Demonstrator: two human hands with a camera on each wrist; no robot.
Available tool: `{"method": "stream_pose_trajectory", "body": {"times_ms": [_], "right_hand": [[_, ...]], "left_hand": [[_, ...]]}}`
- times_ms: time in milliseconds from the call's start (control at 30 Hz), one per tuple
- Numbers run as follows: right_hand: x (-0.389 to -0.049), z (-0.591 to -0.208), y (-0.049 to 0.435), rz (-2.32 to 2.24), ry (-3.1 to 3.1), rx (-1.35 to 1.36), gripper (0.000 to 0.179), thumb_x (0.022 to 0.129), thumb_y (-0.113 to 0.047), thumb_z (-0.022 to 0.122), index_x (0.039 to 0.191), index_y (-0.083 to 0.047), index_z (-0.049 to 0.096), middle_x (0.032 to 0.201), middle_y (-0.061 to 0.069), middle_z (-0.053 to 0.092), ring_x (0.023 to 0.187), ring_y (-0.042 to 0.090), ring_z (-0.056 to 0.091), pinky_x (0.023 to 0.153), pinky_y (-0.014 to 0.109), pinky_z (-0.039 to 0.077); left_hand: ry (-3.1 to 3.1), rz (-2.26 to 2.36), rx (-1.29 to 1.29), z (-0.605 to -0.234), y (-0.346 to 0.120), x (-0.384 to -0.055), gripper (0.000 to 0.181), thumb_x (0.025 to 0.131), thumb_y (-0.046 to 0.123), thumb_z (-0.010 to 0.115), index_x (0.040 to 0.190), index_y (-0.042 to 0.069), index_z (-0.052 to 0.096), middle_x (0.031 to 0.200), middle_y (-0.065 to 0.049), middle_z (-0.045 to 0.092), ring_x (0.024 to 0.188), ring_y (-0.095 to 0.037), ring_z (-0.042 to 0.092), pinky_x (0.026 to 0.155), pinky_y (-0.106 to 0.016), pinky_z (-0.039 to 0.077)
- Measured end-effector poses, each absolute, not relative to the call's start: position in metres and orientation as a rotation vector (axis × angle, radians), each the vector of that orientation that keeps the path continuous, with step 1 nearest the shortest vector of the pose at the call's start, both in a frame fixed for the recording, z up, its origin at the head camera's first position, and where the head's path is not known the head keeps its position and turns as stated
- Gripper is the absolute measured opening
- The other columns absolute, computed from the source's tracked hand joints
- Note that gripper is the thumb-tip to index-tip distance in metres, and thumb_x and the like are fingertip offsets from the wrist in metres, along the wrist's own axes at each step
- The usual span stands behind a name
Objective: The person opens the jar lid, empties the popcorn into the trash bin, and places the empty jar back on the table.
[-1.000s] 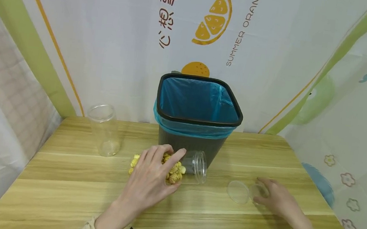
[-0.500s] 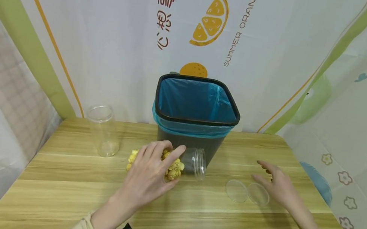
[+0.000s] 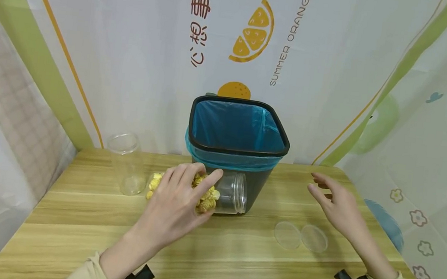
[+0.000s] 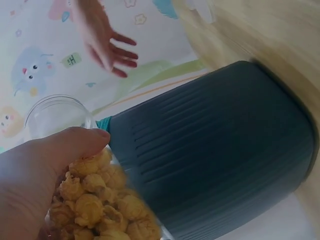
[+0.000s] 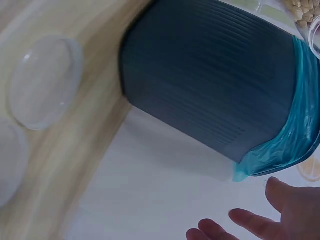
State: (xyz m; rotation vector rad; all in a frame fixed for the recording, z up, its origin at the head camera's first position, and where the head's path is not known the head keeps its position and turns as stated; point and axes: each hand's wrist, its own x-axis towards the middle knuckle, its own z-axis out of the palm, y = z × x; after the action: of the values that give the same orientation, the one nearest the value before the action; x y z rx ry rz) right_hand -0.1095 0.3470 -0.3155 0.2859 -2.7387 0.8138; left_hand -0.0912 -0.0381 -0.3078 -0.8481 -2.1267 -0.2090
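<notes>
My left hand (image 3: pixel 170 207) grips a clear jar (image 3: pixel 227 193) lying sideways in the air, its open mouth pointing right. Popcorn (image 3: pixel 207 200) fills its lower part; in the left wrist view the popcorn (image 4: pixel 92 207) sits beneath my thumb. The jar overlaps the front of a dark trash bin (image 3: pixel 253 174) lined with a blue bag (image 3: pixel 229 159). Off to the right, my right hand (image 3: pixel 337 207) hovers with loosely spread fingers and holds nothing. Below it, two clear round lids (image 3: pixel 288 235) lie side by side on the table.
A second clear jar (image 3: pixel 126 167), without a lid, stands upright at the table's back left. The wooden table (image 3: pixel 229 269) ends at a printed white curtain (image 3: pixel 143 47) behind the bin, and another patterned curtain hangs at the right.
My right hand has let go of the right lid and risen away from it. My left hand has lifted the popcorn jar slightly and shifted it a little left.
</notes>
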Motion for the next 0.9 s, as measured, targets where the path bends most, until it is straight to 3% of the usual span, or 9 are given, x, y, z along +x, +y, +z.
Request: {"method": "stream_pose_trajectory", "body": {"times_ms": [300, 600, 900], "right_hand": [[-0.115, -0.289, 0.33, 0.803, -2.661, 0.331, 0.05, 0.108, -0.036, 0.051, 0.149, -0.008, 0.053, 0.137, 0.022, 0.064, 0.123, 0.041, 0.061, 0.094, 0.061, 0.054], [-0.122, -0.261, 0.31, 0.86, -2.669, 0.318, 0.054, 0.108, -0.045, 0.047, 0.154, -0.016, 0.048, 0.142, 0.017, 0.063, 0.127, 0.037, 0.061, 0.101, 0.058, 0.052], [-0.133, -0.243, 0.293, 0.898, -2.691, 0.336, 0.059, 0.106, -0.051, 0.047, 0.156, -0.018, 0.045, 0.138, 0.017, 0.065, 0.119, 0.035, 0.064, 0.102, 0.057, 0.052]], "left_hand": [[-2.102, -0.13, -0.867, -0.288, -0.043, -0.092, 0.083, 0.067, 0.041, 0.092, 0.138, 0.02, 0.055, 0.116, -0.012, 0.061, 0.102, -0.033, 0.059, 0.087, -0.045, 0.054], [-2.079, -0.056, -0.868, -0.273, -0.049, -0.096, 0.084, 0.065, 0.041, 0.092, 0.137, 0.019, 0.055, 0.118, -0.014, 0.063, 0.102, -0.034, 0.062, 0.087, -0.046, 0.055], [-2.069, -0.012, -0.865, -0.254, -0.06, -0.1, 0.085, 0.067, 0.042, 0.092, 0.14, 0.019, 0.054, 0.121, -0.016, 0.063, 0.104, -0.035, 0.062, 0.086, -0.048, 0.055]]}}
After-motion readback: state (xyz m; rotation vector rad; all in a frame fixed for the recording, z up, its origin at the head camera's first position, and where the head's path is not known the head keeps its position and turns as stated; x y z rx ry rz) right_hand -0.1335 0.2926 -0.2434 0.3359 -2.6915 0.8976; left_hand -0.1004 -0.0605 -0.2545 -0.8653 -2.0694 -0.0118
